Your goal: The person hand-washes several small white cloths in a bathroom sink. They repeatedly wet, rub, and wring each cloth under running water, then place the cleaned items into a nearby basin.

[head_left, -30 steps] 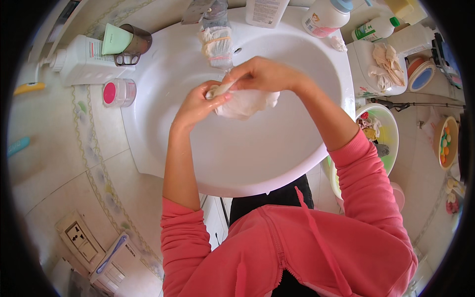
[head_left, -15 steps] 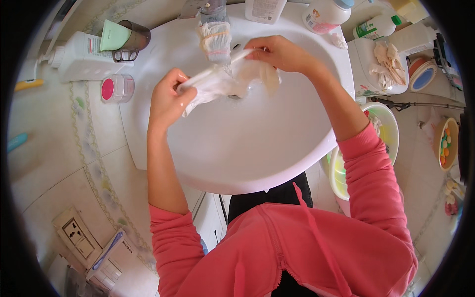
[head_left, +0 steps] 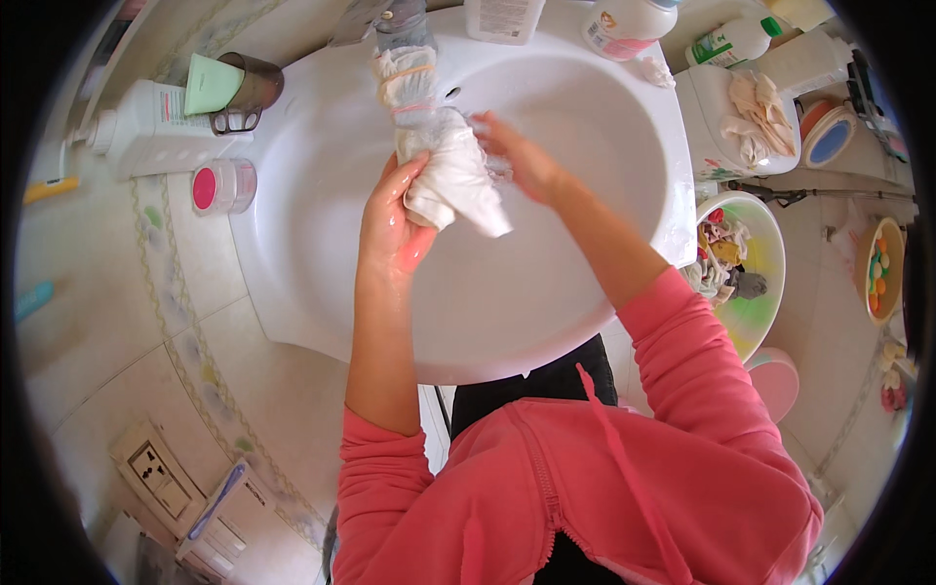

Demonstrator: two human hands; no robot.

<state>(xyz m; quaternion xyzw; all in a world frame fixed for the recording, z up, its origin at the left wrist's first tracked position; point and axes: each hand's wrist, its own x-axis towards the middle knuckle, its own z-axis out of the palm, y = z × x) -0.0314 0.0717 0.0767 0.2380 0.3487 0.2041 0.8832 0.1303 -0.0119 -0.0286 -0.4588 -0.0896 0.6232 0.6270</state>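
A wet white cloth hangs bunched over the sink, right under the faucet, whose spout is wrapped in white fabric held by bands. My left hand is closed on the cloth's left side, thumb across its front, with wet skin on the palm. To the right of the cloth, my right hand is off it, fingers apart and slightly blurred. Water runs over the cloth, and some splashes between it and my right hand. The white sink basin lies beneath both hands.
Left of the basin stand a pink-lidded jar, a white jug and a brown cup holding a green tube. Bottles line the back rim. At right are a white bin with cloths on top and a tub of laundry.
The cloth, stretched between both hands before, is now bunched in my left hand under the faucet. My right hand has let go and moved down. My left hand has moved right.
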